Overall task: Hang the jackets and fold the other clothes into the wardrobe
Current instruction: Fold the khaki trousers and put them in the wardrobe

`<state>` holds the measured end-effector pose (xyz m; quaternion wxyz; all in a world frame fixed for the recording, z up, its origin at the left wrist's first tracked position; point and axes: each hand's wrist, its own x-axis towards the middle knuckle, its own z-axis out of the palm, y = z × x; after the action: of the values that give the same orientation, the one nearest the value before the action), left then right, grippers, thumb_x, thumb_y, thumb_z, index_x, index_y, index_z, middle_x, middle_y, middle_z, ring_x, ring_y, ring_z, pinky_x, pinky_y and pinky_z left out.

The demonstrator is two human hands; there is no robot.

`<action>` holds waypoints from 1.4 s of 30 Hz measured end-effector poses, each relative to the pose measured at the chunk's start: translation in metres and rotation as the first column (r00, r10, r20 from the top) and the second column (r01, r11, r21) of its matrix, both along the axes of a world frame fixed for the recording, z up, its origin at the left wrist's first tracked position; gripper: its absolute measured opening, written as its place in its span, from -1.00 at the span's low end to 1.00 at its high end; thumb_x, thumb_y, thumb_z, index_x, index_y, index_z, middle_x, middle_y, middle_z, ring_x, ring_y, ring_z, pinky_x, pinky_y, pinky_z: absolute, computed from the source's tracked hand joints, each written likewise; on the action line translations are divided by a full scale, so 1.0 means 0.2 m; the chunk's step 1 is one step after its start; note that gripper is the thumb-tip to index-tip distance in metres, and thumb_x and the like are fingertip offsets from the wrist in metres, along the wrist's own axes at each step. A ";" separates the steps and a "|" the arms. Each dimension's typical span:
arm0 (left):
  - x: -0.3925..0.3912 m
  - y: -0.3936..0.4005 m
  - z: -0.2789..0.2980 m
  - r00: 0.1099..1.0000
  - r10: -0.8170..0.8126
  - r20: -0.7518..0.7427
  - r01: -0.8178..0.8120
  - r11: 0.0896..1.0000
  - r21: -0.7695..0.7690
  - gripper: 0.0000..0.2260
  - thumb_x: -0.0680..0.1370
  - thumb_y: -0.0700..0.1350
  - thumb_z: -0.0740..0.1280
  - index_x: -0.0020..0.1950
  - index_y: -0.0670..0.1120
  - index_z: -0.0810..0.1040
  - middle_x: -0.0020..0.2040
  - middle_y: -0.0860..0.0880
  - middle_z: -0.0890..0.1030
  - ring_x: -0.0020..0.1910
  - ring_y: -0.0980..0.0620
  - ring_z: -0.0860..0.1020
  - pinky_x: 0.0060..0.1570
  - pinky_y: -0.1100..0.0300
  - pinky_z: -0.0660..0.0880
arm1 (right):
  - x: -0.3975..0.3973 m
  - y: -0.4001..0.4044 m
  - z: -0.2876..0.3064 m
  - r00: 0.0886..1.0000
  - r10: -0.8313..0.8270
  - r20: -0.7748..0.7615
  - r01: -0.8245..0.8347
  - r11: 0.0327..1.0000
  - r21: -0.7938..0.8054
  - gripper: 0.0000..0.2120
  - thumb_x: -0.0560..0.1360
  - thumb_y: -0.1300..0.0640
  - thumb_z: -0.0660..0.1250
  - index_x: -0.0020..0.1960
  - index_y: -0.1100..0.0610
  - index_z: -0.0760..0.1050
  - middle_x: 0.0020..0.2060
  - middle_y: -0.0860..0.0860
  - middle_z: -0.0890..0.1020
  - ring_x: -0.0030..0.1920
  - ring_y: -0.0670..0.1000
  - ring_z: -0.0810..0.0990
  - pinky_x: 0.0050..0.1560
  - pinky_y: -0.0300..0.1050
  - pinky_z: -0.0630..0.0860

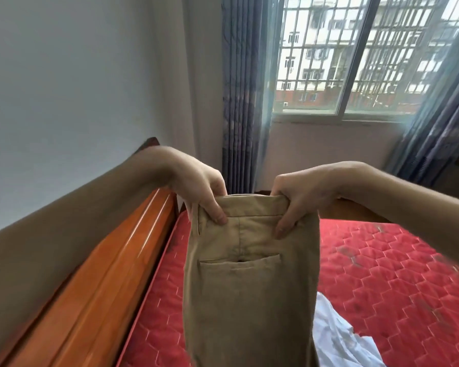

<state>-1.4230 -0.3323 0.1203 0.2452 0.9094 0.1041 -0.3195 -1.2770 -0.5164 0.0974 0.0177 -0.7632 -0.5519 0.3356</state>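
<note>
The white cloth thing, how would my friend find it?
Start at the big red mattress. Look at its near end, just right of the tan trousers held up by both hands. The white garment lies crumpled there, the only white thing on the bed.

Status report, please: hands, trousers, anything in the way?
Left hand and right hand both grip the trousers at the waistband. Trousers hang above the mattress. White garment lies below.
</note>
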 end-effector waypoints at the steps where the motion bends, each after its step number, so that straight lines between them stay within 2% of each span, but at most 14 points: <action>1: 0.06 0.06 -0.04 0.998 0.048 0.043 -0.049 0.998 0.033 -0.74 0.62 -0.06 0.45 0.23 -0.18 0.67 0.13 -0.14 0.73 0.12 -0.11 0.71 0.21 0.01 0.63 | 0.06 0.08 -0.02 0.997 -0.018 0.077 0.016 0.999 0.031 -0.89 0.42 0.03 0.64 -0.18 0.00 0.72 -0.25 -0.08 0.77 -0.23 -0.09 0.74 -0.22 -0.20 0.61; 7: 0.39 0.41 -0.18 0.877 0.071 0.475 -0.201 0.952 0.230 -0.88 0.63 -0.06 0.41 0.09 -0.06 0.70 0.02 -0.03 0.70 0.03 -0.04 0.66 0.12 0.00 0.62 | 0.44 0.47 -0.07 0.802 -0.170 0.573 0.009 0.962 0.273 -0.71 0.38 -0.14 0.57 -0.30 -0.03 0.54 -0.38 -0.12 0.55 -0.35 -0.12 0.48 -0.36 -0.15 0.36; 11: 0.58 0.57 -0.12 0.620 -0.058 0.782 -0.407 0.828 0.385 -0.86 0.63 -0.08 0.33 -0.10 -0.01 0.64 -0.10 -0.06 0.67 -0.06 -0.14 0.63 -0.05 -0.02 0.55 | 0.62 0.64 0.05 0.702 -0.347 0.622 -0.039 0.854 0.520 -0.62 0.46 0.12 0.43 -0.43 0.00 0.32 -0.44 -0.07 0.42 -0.40 0.01 0.44 -0.41 -0.18 0.25; 13: 0.67 0.63 -0.05 0.492 -0.201 0.847 -0.492 0.739 0.461 -0.88 0.62 -0.14 0.28 -0.04 -0.09 0.60 -0.11 -0.19 0.65 -0.10 -0.27 0.60 -0.15 -0.02 0.46 | 0.67 0.70 0.16 0.631 -0.421 0.652 -0.075 0.803 0.591 -0.63 0.48 0.22 0.35 -0.41 0.01 0.29 -0.41 -0.05 0.36 -0.34 0.09 0.45 -0.30 -0.13 0.33; 15: 0.73 0.66 0.01 0.445 -0.305 0.842 -0.557 0.642 0.527 -0.88 0.63 -0.22 0.24 0.08 -0.16 0.57 -0.11 -0.27 0.62 -0.11 -0.33 0.60 -0.22 -0.02 0.35 | 0.70 0.76 0.24 0.566 -0.468 0.679 -0.111 0.772 0.625 -0.63 0.49 0.25 0.32 -0.38 0.02 0.25 -0.39 -0.03 0.31 -0.26 0.14 0.44 -0.20 -0.04 0.36; 18: 0.77 0.69 0.03 0.473 -0.384 0.793 -0.600 0.519 0.609 -0.83 0.62 -0.33 0.21 0.16 -0.17 0.51 -0.10 -0.24 0.63 -0.10 -0.32 0.62 -0.25 -0.02 0.31 | 0.72 0.79 0.27 0.480 -0.489 0.729 -0.168 0.764 0.623 -0.62 0.52 0.28 0.29 -0.38 0.04 0.23 -0.40 -0.02 0.29 -0.26 0.15 0.44 -0.20 -0.03 0.36; 22: 0.72 0.69 -0.08 0.489 -0.441 0.752 -0.542 0.522 0.659 -0.83 0.62 -0.35 0.21 0.14 -0.16 0.49 -0.11 -0.16 0.64 -0.13 -0.29 0.66 -0.25 -0.05 0.44 | 0.70 0.75 0.14 0.388 -0.470 0.793 -0.210 0.792 0.573 -0.77 0.54 0.28 0.31 -0.23 0.05 0.40 -0.40 -0.04 0.24 -0.28 0.16 0.46 -0.24 -0.03 0.35; 25: 0.68 0.63 -0.28 0.517 -0.414 0.749 -0.483 0.581 0.655 -0.85 0.64 -0.28 0.25 0.15 -0.09 0.50 -0.10 -0.11 0.67 -0.12 -0.23 0.68 -0.19 -0.04 0.53 | 0.66 0.67 -0.08 0.423 -0.415 0.806 -0.216 0.817 0.534 -0.85 0.60 0.23 0.31 -0.11 0.04 0.53 -0.31 -0.03 0.46 -0.19 0.18 0.64 -0.24 0.00 0.43; 27: 0.66 0.59 -0.47 0.559 -0.418 0.716 -0.449 0.573 0.686 -0.87 0.67 -0.20 0.24 0.16 -0.04 0.52 -0.09 -0.05 0.69 -0.11 -0.17 0.70 -0.20 0.01 0.54 | 0.62 0.61 -0.26 0.420 -0.374 0.827 -0.198 0.851 0.486 -0.86 0.65 0.20 0.26 0.05 0.04 0.58 -0.11 0.01 0.65 -0.04 0.16 0.72 -0.15 0.02 0.55; 30: 0.60 0.53 -0.84 0.599 -0.428 0.677 -0.393 0.580 0.714 -0.89 0.66 -0.19 0.26 0.11 0.00 0.53 -0.13 -0.01 0.69 -0.15 -0.11 0.72 -0.27 0.04 0.56 | 0.56 0.54 -0.61 0.459 -0.294 0.839 -0.138 0.909 0.394 -0.81 0.68 0.21 0.18 0.17 0.04 0.52 0.07 0.02 0.68 0.08 0.15 0.72 -0.06 0.03 0.60; 34: 0.48 0.41 -1.50 0.732 -0.325 0.599 -0.260 0.679 0.686 -0.69 0.64 -0.27 0.22 0.34 -0.03 0.47 0.02 -0.01 0.68 -0.02 -0.10 0.71 -0.12 -0.02 0.58 | 0.45 0.44 -1.23 0.593 -0.157 0.790 -0.077 0.965 0.249 -0.75 0.63 0.33 0.18 0.23 0.11 0.50 0.11 0.03 0.69 0.12 0.15 0.72 -0.01 0.06 0.61; 39: 0.27 0.21 -2.30 0.873 -0.290 0.392 -0.046 0.750 0.659 -0.52 0.59 -0.38 0.23 0.49 -0.11 0.36 0.11 -0.04 0.67 0.07 -0.10 0.69 0.01 -0.02 0.61 | 0.23 0.32 -2.04 0.743 -0.058 0.666 -0.002 0.996 0.089 -0.68 0.53 0.43 0.21 0.16 0.15 0.58 0.05 0.09 0.70 0.07 0.17 0.73 -0.06 0.05 0.63; 40: 0.22 0.17 -2.43 0.873 -0.312 0.376 -0.014 0.752 0.659 -0.52 0.56 -0.36 0.30 0.47 -0.11 0.42 0.08 -0.01 0.68 0.02 -0.07 0.70 -0.04 0.02 0.62 | 0.16 0.29 -2.17 0.739 -0.082 0.669 0.006 0.993 0.115 -0.71 0.43 0.42 0.32 0.05 0.15 0.63 -0.05 0.11 0.72 -0.05 0.16 0.75 -0.18 0.01 0.63; 42: 0.11 0.06 -2.66 0.864 -0.389 0.320 0.075 0.727 0.682 -0.52 0.34 -0.24 0.56 0.24 -0.01 0.65 -0.15 0.09 0.69 -0.27 0.09 0.69 -0.31 0.18 0.59 | 0.05 0.20 -2.38 0.755 -0.115 0.646 0.008 0.986 0.165 -0.68 -0.03 0.43 0.56 -0.38 0.13 0.61 -0.48 0.08 0.61 -0.50 0.08 0.64 -0.57 -0.18 0.41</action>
<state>-1.4003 -0.3197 -0.4112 -0.1113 0.9903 0.0315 -0.0769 -1.2672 -0.4765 -0.3779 -0.1065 -0.8463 -0.5220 0.0047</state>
